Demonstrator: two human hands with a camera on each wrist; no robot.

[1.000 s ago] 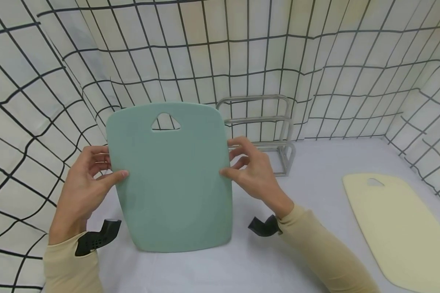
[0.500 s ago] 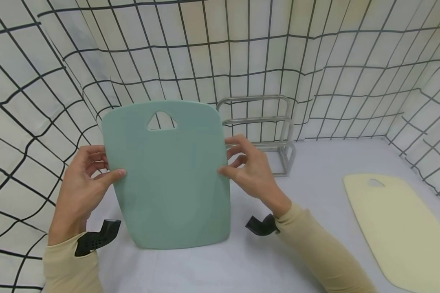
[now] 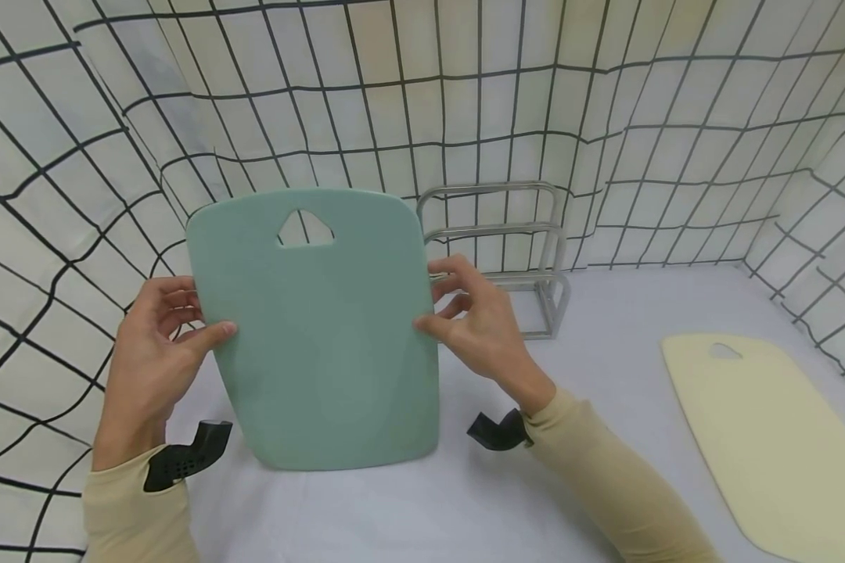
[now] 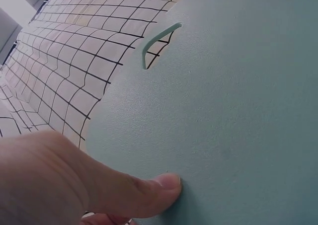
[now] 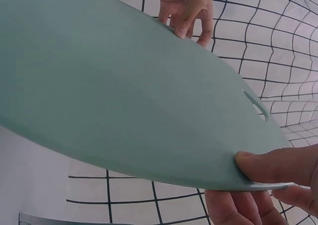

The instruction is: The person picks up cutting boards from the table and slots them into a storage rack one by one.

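Between both hands a green cutting board is held up, tilted, its triangular handle hole at the top. My left hand pinches the board's left edge, thumb on the near face and fingers mostly hidden behind. On the opposite edge my right hand grips in the same way. The left wrist view shows the left thumb pressed on the board's face. In the right wrist view, the right thumb lies on one face of the board and fingers are under it.
A metal wire rack stands behind the board, partly hidden by it and my right hand. To the right a pale yellow cutting board lies flat on the white table. White walls with a dark grid enclose the back and sides.
The green board has shifted slightly to the left and up, its top tilting a little more to the left. Both hands have moved with it, keeping their hold. Rack and yellow board have stayed put.
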